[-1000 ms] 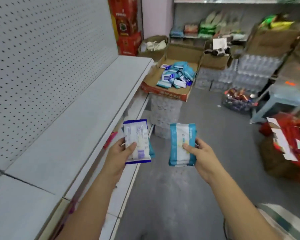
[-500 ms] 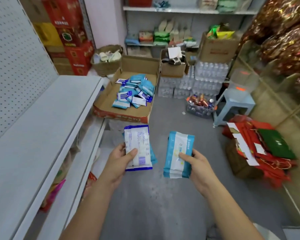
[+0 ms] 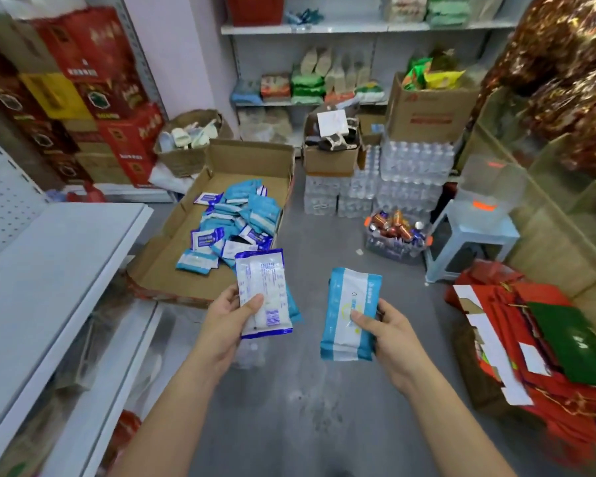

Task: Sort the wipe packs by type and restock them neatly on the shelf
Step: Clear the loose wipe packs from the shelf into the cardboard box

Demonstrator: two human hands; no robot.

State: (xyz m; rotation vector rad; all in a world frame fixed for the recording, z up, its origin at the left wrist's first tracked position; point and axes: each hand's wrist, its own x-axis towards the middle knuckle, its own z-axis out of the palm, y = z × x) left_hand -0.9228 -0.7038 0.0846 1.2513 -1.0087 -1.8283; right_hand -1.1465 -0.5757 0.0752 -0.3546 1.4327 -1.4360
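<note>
My left hand [image 3: 228,318] grips a white wipe pack with dark blue edges [image 3: 264,292], its printed back facing me; a light blue pack [image 3: 295,306] peeks out behind it. My right hand [image 3: 384,327] holds a light blue and white wipe pack [image 3: 350,313], thumb across its front. Both packs are upright over the grey floor. Ahead, an open cardboard box [image 3: 172,270] holds a loose heap of several more packs [image 3: 234,223] of both kinds. The white shelf [image 3: 49,270] runs along my left with nothing on its top board.
Water-bottle cases [image 3: 403,180] and a crate of cans [image 3: 394,232] stand ahead on the right, beside a light blue stool [image 3: 475,235]. Red bags [image 3: 537,342] lie on the floor at right. Red cartons [image 3: 93,84] are stacked at the far left.
My view has swung right and away from the shelf, towards the cardboard box. Both hands keep the same packs and hold them in much the same pose.
</note>
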